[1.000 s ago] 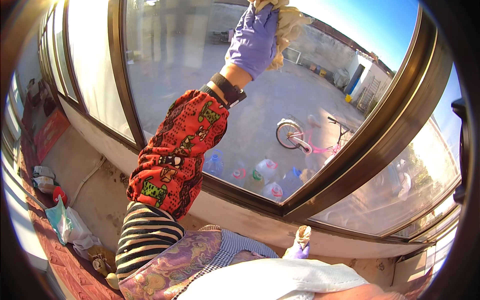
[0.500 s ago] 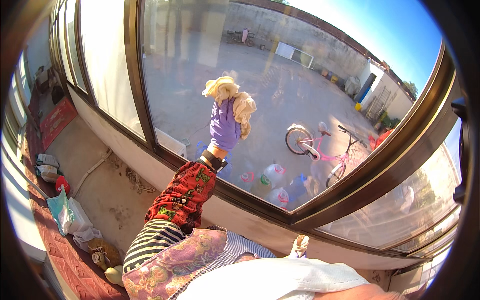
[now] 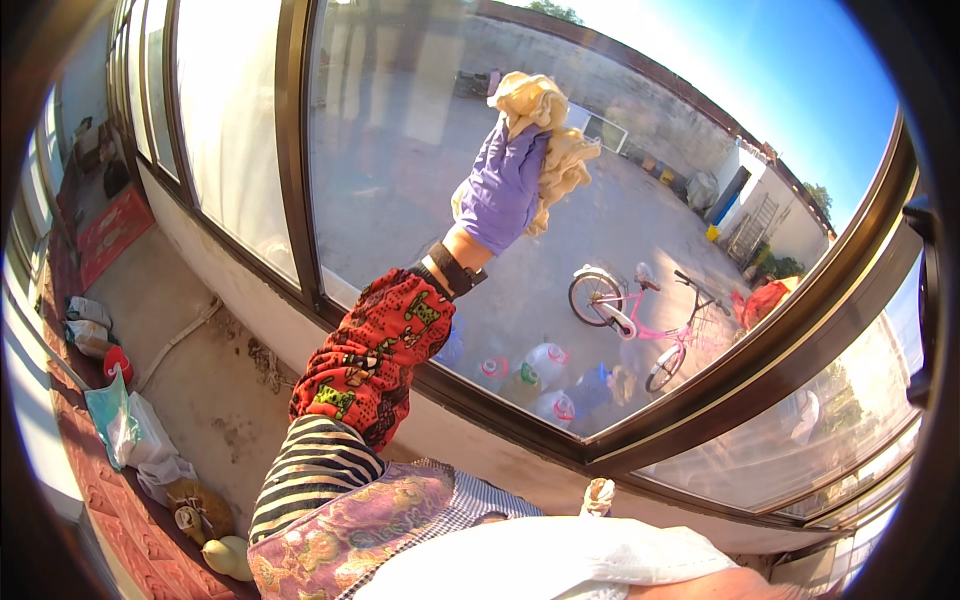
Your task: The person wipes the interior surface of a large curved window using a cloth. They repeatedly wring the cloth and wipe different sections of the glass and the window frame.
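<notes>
My left hand point(image 3: 498, 190), in a purple glove, is raised at arm's length against the large window pane point(image 3: 390, 190). Its fingers are closed round a crumpled cream cloth point(image 3: 532, 100) that bulges above and to the right of the glove. A dark band circles the wrist, and a red patterned sleeve cover point(image 3: 365, 350) covers the forearm. Low down, a bunched end of a second pale cloth point(image 3: 598, 496) pokes up past a white fabric edge point(image 3: 540, 555). My right hand at that cloth is almost wholly hidden.
Brown window frame bars point(image 3: 700, 400) surround the pane. Through the glass show a pink bicycle point(image 3: 645, 325), several plastic bottles point(image 3: 545, 365) and a yard wall point(image 3: 600, 75). Bags point(image 3: 145, 430), a gourd point(image 3: 228, 558) and a red mat point(image 3: 118, 235) lie at left.
My left hand and its cloth have moved up and to the right over the pane, with the arm stretched farther. The second cloth has barely moved; the purple beneath it is less visible.
</notes>
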A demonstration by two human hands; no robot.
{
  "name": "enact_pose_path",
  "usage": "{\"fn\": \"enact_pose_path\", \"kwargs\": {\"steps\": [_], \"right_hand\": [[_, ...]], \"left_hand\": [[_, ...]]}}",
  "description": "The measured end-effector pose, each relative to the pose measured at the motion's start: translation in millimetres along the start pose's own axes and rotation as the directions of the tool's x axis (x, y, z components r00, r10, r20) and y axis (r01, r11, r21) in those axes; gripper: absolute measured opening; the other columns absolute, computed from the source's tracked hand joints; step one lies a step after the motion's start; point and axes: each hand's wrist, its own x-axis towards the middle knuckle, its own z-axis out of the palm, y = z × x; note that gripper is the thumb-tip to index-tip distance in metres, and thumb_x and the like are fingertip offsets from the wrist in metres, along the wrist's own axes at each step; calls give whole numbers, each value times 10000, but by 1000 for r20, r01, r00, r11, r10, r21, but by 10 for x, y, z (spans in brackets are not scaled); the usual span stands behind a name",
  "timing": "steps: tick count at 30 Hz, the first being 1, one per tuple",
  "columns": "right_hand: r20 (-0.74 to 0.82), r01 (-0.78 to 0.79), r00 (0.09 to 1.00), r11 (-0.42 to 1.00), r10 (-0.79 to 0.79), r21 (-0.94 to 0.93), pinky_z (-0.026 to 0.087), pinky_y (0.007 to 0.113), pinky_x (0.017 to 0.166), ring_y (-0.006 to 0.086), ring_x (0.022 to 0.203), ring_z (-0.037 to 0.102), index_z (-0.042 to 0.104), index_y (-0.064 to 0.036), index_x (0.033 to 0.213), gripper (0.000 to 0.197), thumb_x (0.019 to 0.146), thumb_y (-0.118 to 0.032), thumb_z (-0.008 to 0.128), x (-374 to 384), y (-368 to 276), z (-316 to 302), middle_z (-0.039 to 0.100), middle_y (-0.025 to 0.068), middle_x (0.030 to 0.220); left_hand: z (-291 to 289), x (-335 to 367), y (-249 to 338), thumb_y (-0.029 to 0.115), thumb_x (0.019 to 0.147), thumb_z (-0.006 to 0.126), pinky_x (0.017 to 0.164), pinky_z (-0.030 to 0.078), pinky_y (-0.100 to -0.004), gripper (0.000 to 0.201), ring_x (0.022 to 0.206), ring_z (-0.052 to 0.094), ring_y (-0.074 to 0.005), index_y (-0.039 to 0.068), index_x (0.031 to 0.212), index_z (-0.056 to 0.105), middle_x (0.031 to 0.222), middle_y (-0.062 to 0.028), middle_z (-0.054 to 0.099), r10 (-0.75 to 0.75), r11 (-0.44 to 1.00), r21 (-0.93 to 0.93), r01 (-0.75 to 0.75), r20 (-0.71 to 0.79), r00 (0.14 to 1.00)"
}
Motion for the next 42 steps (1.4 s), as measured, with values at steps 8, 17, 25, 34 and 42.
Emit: {"fn": "enact_pose_path", "kwargs": {"steps": [8, 17, 25, 34, 42], "right_hand": [[46, -62, 997, 994, 58, 92, 469, 288, 638, 132, 759, 566, 646, -49, 1211, 385, 908, -277, 713, -129, -147, 102, 664, 31, 961], [161, -163, 977, 976, 139, 148, 490, 291, 708, 158, 824, 598, 623, -31, 1266, 385, 908, -166, 663, -230, -27, 336, 671, 48, 1024], [221, 101, 969, 993, -111, 56, 504, 308, 765, 176, 873, 623, 627, -9, 1265, 388, 895, -125, 645, -114, 172, 496, 683, 72, 1059], [143, 178, 980, 921, -136, -346, 516, 371, 835, 270, 938, 662, 665, -37, 1196, 412, 866, -280, 716, -676, -496, 666, 707, 146, 1047], [113, 270, 963, 887, -245, -376, 521, 408, 737, 287, 814, 656, 662, -57, 987, 269, 893, -308, 690, -515, -205, 835, 690, 134, 901]], "left_hand": [[-216, 1575, -331, 196, 880, 615, 1044, 447, -483, 562, 1275, 487, -399, 17, 1392, 470, 1366, -235, 503, 208, 978, 53, -203, -375, 904], [-173, -1057, -1111, 173, 940, 580, 1059, 431, -466, 493, 1254, 514, -446, 19, 1397, 482, 1390, -233, 515, -391, 920, -113, 375, -220, 894], [-200, -2472, -1164, 213, 992, 509, 1121, 362, -487, 476, 1360, 413, -458, -9, 1409, 452, 1501, -241, 393, -631, 775, -127, 618, -159, 759], [-466, 714, -1307, 162, 808, 662, 1072, 419, -456, 492, 1293, 459, -388, 10, 1270, 584, 1339, -156, 526, 128, 979, 177, -96, -178, 976], [-762, 1761, -1881, 190, 881, 582, 972, 470, -464, 617, 1128, 558, -446, -54, 1414, 392, 1292, -290, 520, 17, 998, -52, -37, -340, 940]]}}
